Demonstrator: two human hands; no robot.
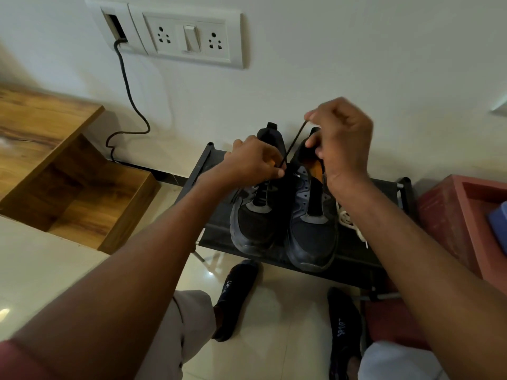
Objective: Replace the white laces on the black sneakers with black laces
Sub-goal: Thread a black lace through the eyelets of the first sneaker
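Black lace (292, 142): thin, limp, light; take near tip. Right hand (343, 138) pinches end; left hand (253, 163) pinches it at left sneaker (256, 223) eyelet.

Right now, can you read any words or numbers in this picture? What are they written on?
"SPORT" on the left sock, in pale letters running along the foot.
"SPORT" on the right sock, also running along the foot.
A small pale label on the tongue of the left sneaker, beside the black lace that both hands hold: too small and blurred to read.
The switchboard on the wall carries no readable writing.
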